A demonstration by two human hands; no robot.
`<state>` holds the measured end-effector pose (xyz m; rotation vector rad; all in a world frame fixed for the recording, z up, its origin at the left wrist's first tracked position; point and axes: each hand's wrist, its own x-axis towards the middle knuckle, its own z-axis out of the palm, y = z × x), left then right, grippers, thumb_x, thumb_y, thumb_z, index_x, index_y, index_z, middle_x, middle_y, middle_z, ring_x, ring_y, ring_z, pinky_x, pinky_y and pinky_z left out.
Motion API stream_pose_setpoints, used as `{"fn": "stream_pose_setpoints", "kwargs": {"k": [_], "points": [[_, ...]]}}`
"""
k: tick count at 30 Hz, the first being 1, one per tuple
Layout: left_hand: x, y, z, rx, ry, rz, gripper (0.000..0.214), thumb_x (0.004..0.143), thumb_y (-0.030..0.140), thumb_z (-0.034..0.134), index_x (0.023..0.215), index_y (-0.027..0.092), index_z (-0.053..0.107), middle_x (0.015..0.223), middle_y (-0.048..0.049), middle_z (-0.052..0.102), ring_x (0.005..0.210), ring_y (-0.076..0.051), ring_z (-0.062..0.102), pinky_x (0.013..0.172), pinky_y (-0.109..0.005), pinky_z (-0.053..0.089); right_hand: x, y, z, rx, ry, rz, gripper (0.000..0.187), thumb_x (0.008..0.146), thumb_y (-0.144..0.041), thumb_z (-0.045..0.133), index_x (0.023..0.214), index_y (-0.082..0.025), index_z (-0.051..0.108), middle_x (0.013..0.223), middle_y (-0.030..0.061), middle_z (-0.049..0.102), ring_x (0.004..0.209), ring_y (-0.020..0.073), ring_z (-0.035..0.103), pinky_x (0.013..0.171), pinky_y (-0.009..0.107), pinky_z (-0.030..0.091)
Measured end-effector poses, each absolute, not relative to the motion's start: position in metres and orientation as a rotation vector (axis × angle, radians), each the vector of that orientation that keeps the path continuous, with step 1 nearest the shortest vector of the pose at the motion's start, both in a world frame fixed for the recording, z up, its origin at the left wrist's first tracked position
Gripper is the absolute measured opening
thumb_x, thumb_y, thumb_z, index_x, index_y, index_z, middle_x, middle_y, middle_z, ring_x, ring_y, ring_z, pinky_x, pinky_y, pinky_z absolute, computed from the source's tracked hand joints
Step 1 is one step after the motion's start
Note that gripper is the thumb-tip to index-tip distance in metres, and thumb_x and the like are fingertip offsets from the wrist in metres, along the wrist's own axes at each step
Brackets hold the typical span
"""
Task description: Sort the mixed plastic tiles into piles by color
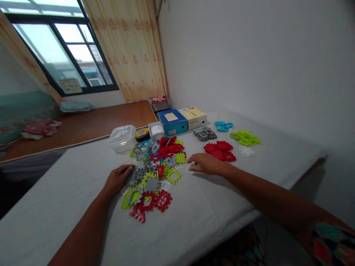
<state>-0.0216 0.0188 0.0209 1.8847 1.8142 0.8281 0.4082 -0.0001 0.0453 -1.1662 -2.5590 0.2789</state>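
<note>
On the white-covered table lies a mixed heap of plastic interlocking building pieces (151, 183) in grey, red, lime, blue and white. My left hand (118, 180) rests at the heap's left edge, fingers stretched out and touching the grey pieces (138, 173). To the right of the heap, my right hand (205, 163) is low over the cloth, its thumb and fingertips at a small white window-frame piece (189, 169). Behind that hand are single-colour piles: red pieces (220, 150), grey pieces (205, 133), blue pieces (223, 126), lime pieces (245, 137) and white pieces (246, 151).
Behind the heap stand a clear plastic tub (122, 137), a round black-and-yellow container (142, 134), a small white box (156, 130), a blue box (172, 122) and a yellow-white box (192, 117). A wall (249, 66) borders the table's right side.
</note>
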Motion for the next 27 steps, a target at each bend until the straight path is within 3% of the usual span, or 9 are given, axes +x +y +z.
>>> {"fn": "stream_pose_setpoints", "kwargs": {"k": [3,11,16,22,27], "points": [[-0.021,0.015,0.023,1.904,1.812,0.813,0.062,0.071,0.068,0.052,0.100,0.018,0.075,0.104,-0.0080,0.076,0.100,-0.027,0.068,0.089,-0.032,0.051,0.387,-0.014,0.033,-1.216,-2.696,0.072,0.022,0.087,-0.033,0.063,0.101,-0.017,0.068,0.102,0.0133,0.068,0.095,0.0258,0.062,0.079,0.035,0.048],[-0.026,0.021,0.021,1.949,1.849,0.758,0.059,0.071,0.067,0.051,0.098,0.021,0.076,0.107,-0.0064,0.075,0.102,-0.026,0.068,0.091,-0.031,0.051,0.396,-0.013,0.031,-1.314,-2.637,-0.101,0.019,0.092,-0.020,0.048,0.095,-0.015,0.067,0.089,0.0113,0.070,0.086,0.0227,0.063,0.076,0.032,0.045],[-0.031,0.025,0.019,1.956,1.881,0.720,0.055,0.071,0.064,0.053,0.099,0.023,0.075,0.106,-0.0047,0.076,0.101,-0.026,0.069,0.090,-0.030,0.052,0.490,-0.007,0.044,-1.549,-2.053,-0.143,0.026,0.094,-0.028,0.046,0.106,-0.020,0.067,0.106,0.0081,0.072,0.094,0.0210,0.065,0.083,0.032,0.047],[-0.028,0.028,0.023,1.969,1.942,0.639,0.054,0.073,0.062,0.051,0.101,0.023,0.074,0.107,-0.0037,0.075,0.100,-0.027,0.069,0.089,-0.033,0.053,0.625,-0.013,0.027,-1.917,-1.659,-0.074,0.022,0.085,-0.031,0.055,0.095,-0.022,0.073,0.092,0.0048,0.075,0.084,0.0212,0.067,0.075,0.031,0.049],[-0.029,0.029,0.023,2.010,1.946,0.629,0.055,0.072,0.063,0.051,0.101,0.024,0.075,0.108,-0.0037,0.075,0.101,-0.028,0.069,0.090,-0.035,0.053,0.646,-0.007,0.000,-1.886,-1.729,-0.152,0.027,0.087,-0.033,0.053,0.100,-0.020,0.073,0.107,0.0093,0.072,0.101,0.0246,0.065,0.095,0.040,0.045]]}}
